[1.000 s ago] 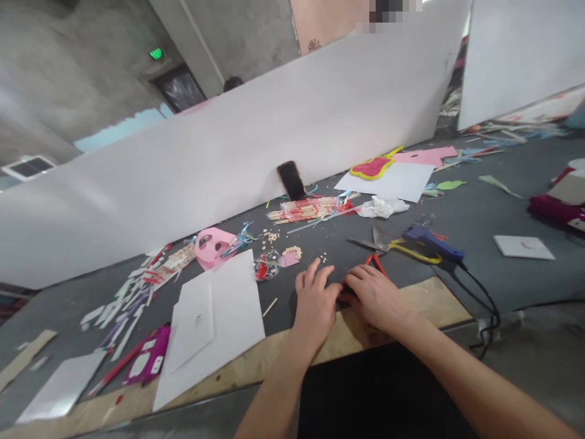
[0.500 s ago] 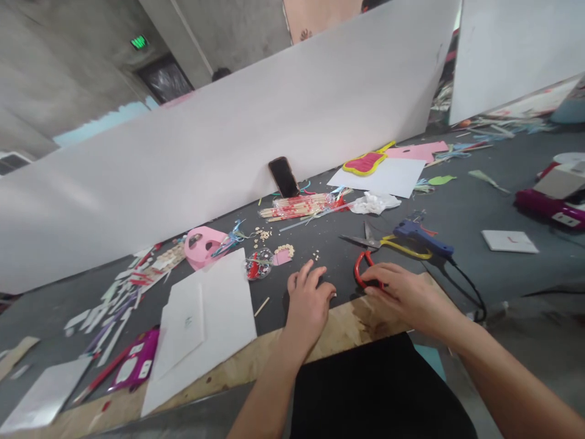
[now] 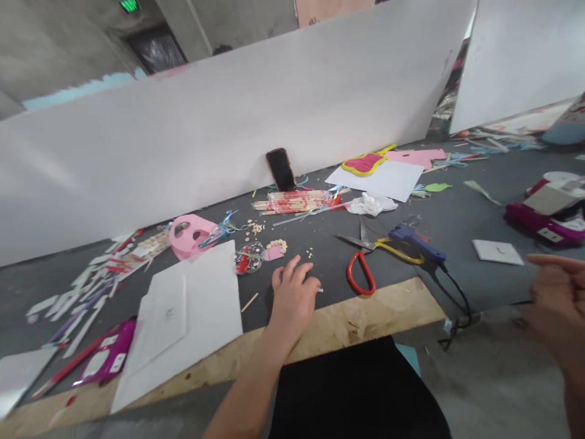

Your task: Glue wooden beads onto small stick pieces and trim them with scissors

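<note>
My left hand (image 3: 295, 296) rests on the dark tabletop with its fingers spread and nothing held. Just beyond its fingertips are a small pink piece edged with pale beads (image 3: 276, 250) and a clear round piece with red and dark bits (image 3: 249, 258). Scissors (image 3: 373, 285) lie open on the table to the right of that hand, with one red and one yellow handle. Against their yellow handle is a blue glue gun (image 3: 417, 242). At the right edge my right hand (image 3: 555, 296) is raised and blurred, near a white card (image 3: 497, 252); its grip is unclear.
White boards (image 3: 201, 317) and a purple packet (image 3: 107, 353) lie at left. A phone (image 3: 281, 169) leans on the white partition (image 3: 219, 134), behind packaged sticks (image 3: 292, 202). Crumpled tissue (image 3: 372, 204) is nearby. A black cord (image 3: 457, 289) hangs over the front edge.
My right hand has let go of the red scissor handle and moved right, to the frame edge. The scissors now lie on the table. My left hand stays resting there.
</note>
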{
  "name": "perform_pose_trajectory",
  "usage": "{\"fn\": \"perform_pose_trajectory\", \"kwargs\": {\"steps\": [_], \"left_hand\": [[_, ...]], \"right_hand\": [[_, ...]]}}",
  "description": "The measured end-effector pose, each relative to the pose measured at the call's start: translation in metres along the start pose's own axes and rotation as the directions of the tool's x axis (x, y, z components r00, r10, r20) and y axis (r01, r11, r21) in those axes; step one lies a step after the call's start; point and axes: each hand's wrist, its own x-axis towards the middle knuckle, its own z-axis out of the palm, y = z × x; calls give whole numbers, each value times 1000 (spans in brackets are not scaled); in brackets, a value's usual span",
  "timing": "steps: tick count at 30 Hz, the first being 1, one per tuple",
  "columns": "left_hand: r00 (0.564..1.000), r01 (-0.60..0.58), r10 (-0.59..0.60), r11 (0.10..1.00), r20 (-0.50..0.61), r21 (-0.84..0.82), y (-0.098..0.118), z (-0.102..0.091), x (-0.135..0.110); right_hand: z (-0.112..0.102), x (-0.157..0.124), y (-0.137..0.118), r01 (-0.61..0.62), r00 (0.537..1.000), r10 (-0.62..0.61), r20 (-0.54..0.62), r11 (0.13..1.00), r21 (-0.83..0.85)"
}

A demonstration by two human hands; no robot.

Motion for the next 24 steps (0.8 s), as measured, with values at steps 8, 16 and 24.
{"fn": "perform_pose_trajectory", "kwargs": {"steps": [8,16,24], "left_hand": [[990,126,-126,992,-57,-2,-20,-6,6],[983,184,-182,980,-35,75,-28,-7,45],[981,188,-190,978,20,95,-30,12,63]], "right_hand": [[40,-19,-19,747,661,-750,-13,658,96],[59,-10,-31,760,649,-761,2,649,32],[51,0,-5,764,645,-763,46,644,-26]]}}
